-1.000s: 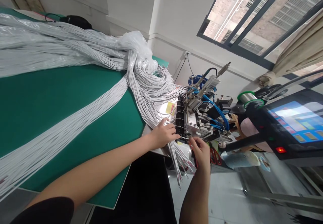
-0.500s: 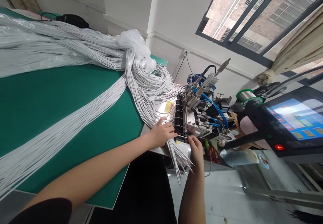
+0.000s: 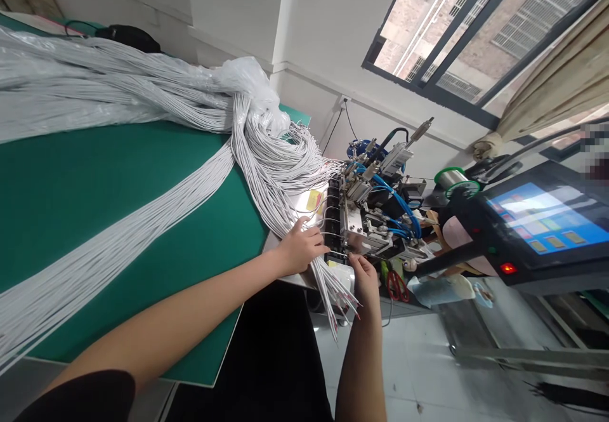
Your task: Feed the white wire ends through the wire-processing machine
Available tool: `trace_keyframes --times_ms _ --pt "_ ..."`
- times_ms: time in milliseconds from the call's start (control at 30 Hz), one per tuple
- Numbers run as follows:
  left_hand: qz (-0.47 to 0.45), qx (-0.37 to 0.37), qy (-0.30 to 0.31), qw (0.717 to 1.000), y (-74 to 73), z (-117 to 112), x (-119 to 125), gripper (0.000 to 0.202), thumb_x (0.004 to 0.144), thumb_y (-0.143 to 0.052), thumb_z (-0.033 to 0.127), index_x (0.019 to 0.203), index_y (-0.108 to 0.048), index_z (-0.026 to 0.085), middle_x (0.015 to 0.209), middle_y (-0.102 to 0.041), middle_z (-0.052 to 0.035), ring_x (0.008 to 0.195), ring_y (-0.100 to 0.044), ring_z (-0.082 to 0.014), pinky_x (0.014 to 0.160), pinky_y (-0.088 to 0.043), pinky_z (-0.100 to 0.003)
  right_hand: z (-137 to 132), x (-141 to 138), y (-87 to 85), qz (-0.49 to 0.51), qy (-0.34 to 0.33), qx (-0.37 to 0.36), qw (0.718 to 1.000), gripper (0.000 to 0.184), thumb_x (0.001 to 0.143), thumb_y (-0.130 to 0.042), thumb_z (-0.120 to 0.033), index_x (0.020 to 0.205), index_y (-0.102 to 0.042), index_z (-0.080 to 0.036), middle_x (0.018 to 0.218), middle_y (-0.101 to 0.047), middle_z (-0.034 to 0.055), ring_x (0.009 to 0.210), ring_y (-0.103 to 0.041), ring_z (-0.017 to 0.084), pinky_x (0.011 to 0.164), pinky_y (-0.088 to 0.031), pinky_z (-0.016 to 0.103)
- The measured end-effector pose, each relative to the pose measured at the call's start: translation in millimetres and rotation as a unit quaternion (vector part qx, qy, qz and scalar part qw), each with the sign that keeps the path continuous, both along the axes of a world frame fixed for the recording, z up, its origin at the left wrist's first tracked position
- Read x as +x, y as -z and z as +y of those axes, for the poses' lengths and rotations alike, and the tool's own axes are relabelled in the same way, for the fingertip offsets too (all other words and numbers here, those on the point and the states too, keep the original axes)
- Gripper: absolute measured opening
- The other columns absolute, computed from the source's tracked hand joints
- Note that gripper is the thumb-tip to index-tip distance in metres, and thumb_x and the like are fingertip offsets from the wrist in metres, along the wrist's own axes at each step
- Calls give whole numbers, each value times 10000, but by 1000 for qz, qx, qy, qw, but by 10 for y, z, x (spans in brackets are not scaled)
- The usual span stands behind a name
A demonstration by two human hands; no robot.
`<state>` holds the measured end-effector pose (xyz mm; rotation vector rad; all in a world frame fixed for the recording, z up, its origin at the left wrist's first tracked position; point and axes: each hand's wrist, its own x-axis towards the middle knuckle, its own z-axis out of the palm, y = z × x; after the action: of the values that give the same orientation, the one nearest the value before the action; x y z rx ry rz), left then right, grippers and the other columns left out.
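Note:
Across the near end of the machine's black slotted strip [image 3: 334,219] stretches a thin white cable [image 3: 338,254]. My left hand [image 3: 301,250] is closed on this cable, thumb raised, just above the bundle of white cables [image 3: 266,190]. At the other end my right hand [image 3: 364,275] pinches the cable tip between thumb and fingers, close to the strip. Other single cables lie over the strip farther back. Below my left hand hang loose cable ends [image 3: 335,298] with reddish tips. The metal machine [image 3: 354,219] with blue air tubes stands just beyond my fingers.
More cables lie in clear plastic [image 3: 254,82] on the green table mat [image 3: 95,184]. Right of the machine are a control screen [image 3: 547,219], a solder wire spool [image 3: 454,181] and red-handled scissors [image 3: 396,286]. The mat's edge runs beside my left forearm.
The whole view has shifted slightly to the left. Both hands keep nearly the same place at the strip, with the cable still between them.

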<state>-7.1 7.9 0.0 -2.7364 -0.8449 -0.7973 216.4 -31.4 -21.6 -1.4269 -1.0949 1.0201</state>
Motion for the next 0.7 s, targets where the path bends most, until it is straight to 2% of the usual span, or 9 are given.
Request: trace_keyframes --times_ms 133,233,300,367,533,600,700 --pt "-6 5 -3 1000 -1 -1 -10 391 678 -537 42 1025 -635 193 978 -655 -62 1023 -534 -233 1041 -142 -536 -109 88 -32 -60 25 31 997 376 717 -677 -522 634 -589 -166 551 -507 -25 514 -418 118 491 -326 232" --pt "-11 12 -5 1000 10 5 -6 416 653 -544 40 1034 -628 185 1018 -651 -69 1037 -531 -239 1045 -140 -542 -252 203 -119 -83 24 45 995 347 769 -645 -505 685 -613 -170 573 -526 -12 519 -422 120 480 -320 229" --pt "-13 14 -3 1000 20 10 -3 431 648 -544 35 1040 -625 193 1020 -651 -64 1035 -533 -235 1049 -141 -541 -364 282 -205 -105 -6 37 994 338 787 -635 -496 684 -617 -175 550 -514 -13 497 -406 116 461 -303 230" --pt "-16 20 -2 1000 28 13 -2 432 659 -534 26 1042 -624 203 1009 -652 -57 1026 -539 -225 1054 -142 -537 -472 346 -299 -136 -63 19 988 339 782 -642 -495 673 -623 -175 550 -518 -6 497 -411 120 460 -302 234" --pt "-14 35 -3 999 29 12 -14 412 688 -536 26 1045 -626 210 1001 -657 -49 1006 -558 -214 1062 -154 -533 -654 401 -471 -208 -226 -37 951 285 770 -674 -440 688 -646 -169 609 -531 0 576 -440 134 513 -331 240" --pt "-21 51 5 999 14 7 -19 372 725 -529 32 1030 -632 218 988 -665 -41 984 -567 -199 1061 -173 -518 -679 404 -486 -220 -242 -35 945 264 786 -663 -415 698 -648 -167 619 -534 0 587 -445 135 521 -336 241" --pt "-35 94 46 994 -23 -12 -22 266 846 -480 76 973 -639 247 912 -678 -6 877 -579 -143 1052 -221 -468 -657 411 -448 -202 -194 -1 960 249 806 -645 -405 728 -650 -169 651 -556 10 602 -469 142 530 -352 247"
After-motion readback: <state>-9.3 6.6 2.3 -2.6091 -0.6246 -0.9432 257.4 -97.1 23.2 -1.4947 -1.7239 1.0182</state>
